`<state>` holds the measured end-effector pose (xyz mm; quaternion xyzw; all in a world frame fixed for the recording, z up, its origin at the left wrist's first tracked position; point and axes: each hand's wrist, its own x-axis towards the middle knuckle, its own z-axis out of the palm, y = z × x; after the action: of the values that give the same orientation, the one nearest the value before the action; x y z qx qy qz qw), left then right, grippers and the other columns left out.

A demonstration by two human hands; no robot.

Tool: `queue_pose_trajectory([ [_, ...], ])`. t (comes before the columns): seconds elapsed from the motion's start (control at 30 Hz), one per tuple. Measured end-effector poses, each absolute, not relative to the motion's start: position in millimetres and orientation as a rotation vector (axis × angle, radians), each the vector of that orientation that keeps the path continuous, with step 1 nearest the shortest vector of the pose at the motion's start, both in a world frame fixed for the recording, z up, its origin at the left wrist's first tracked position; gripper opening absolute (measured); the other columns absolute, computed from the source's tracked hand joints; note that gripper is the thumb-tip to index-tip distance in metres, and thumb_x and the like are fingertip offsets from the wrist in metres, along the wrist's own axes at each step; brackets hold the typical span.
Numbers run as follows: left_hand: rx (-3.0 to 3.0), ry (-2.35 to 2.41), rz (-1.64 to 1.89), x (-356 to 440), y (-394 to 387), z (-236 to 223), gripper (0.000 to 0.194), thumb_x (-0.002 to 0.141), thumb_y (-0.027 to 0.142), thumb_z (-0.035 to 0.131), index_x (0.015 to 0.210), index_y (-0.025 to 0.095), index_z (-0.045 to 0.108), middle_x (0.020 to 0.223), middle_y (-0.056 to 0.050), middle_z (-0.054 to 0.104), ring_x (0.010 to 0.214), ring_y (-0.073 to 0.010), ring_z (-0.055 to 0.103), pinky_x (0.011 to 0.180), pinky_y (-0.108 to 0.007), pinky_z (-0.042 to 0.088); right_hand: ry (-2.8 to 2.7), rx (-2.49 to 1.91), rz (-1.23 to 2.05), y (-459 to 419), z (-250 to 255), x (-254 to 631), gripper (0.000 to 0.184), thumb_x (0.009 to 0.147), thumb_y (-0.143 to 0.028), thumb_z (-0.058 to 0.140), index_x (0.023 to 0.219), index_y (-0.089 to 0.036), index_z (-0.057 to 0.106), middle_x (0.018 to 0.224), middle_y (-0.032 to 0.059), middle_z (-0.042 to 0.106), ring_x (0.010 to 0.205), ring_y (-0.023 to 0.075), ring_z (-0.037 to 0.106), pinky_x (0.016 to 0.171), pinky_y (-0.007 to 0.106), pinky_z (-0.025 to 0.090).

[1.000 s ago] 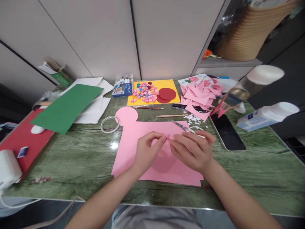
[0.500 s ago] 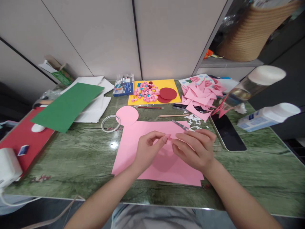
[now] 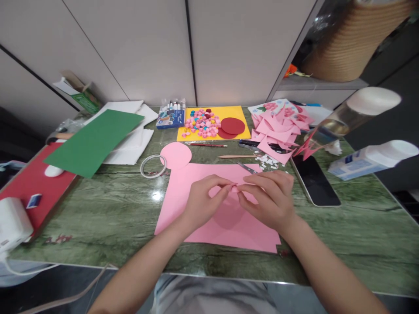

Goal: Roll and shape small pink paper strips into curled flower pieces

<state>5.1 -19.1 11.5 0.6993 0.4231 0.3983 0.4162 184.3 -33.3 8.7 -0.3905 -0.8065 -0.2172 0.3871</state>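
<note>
Between my fingertips is a small pink paper piece (image 3: 234,188), partly hidden by the fingers. My left hand (image 3: 207,199) pinches its left side with thumb and forefinger. From the right, my right hand (image 3: 270,198) pinches it too, its other fingers loosely curled. Both hands hover over a large pink paper sheet (image 3: 196,222) on the green table. Just behind my right hand lie scissors (image 3: 248,168), their handles hidden by it. A pink paper circle (image 3: 176,155) overlaps the sheet's upper left corner, beside a roll of tape (image 3: 153,166).
Behind, a yellow sheet (image 3: 182,134) carries many small pink, blue and yellow rolled pieces (image 3: 203,124) and red circles (image 3: 233,125). Pink scraps (image 3: 275,131), a phone (image 3: 316,181), a white bottle (image 3: 369,160) and a pencil (image 3: 237,156) lie rightward. Green paper (image 3: 94,141) is at left.
The fingertips have shifted slightly around the small pink piece, and more of it shows between them. My right hand has closed in a little. The camera view has moved slightly.
</note>
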Motion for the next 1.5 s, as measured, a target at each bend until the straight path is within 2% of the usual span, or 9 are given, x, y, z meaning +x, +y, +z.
queue_pose_trajectory([
  [0.3,1.995,1.079,0.857,0.7,-12.3,7.9,0.015,0.085,0.022,0.050,0.089,0.019,0.064,0.086,-0.002,0.067,0.081,-0.0137,0.060,0.074,-0.025,0.045,-2.085,-1.130,-0.336,-29.6,6.4,183.3,0.015,0.067,-0.020,0.069,0.079,-0.024,0.060,0.087,-0.0004,0.067,0.086,0.0186,0.053,0.078,0.036,0.037],
  [0.7,1.879,1.077,0.820,3.0,-13.1,10.9,0.015,0.084,0.021,0.050,0.085,0.020,0.065,0.085,-0.001,0.068,0.081,-0.0131,0.061,0.074,-0.024,0.045,-2.095,-1.236,-0.070,-29.8,9.1,184.2,0.011,0.068,-0.019,0.065,0.076,-0.023,0.059,0.093,0.0019,0.064,0.093,0.0206,0.052,0.081,0.037,0.035],
  [1.1,1.400,1.006,0.938,12.2,-19.8,1.1,0.023,0.082,0.034,0.054,0.087,0.016,0.067,0.086,-0.006,0.069,0.080,-0.0156,0.063,0.078,-0.028,0.049,-2.032,-1.155,-0.356,-31.6,7.0,181.9,0.012,0.067,-0.019,0.066,0.075,-0.025,0.058,0.087,-0.0007,0.065,0.086,0.0189,0.054,0.079,0.037,0.035],
  [1.5,1.135,0.948,1.006,17.9,-23.8,-2.7,0.021,0.078,0.032,0.059,0.084,0.014,0.068,0.081,-0.006,0.069,0.078,-0.0151,0.063,0.071,-0.026,0.051,-2.010,-1.074,-0.602,-32.8,7.0,178.0,0.017,0.065,-0.020,0.068,0.076,-0.025,0.057,0.082,-0.0014,0.066,0.083,0.0182,0.056,0.076,0.037,0.037],
])
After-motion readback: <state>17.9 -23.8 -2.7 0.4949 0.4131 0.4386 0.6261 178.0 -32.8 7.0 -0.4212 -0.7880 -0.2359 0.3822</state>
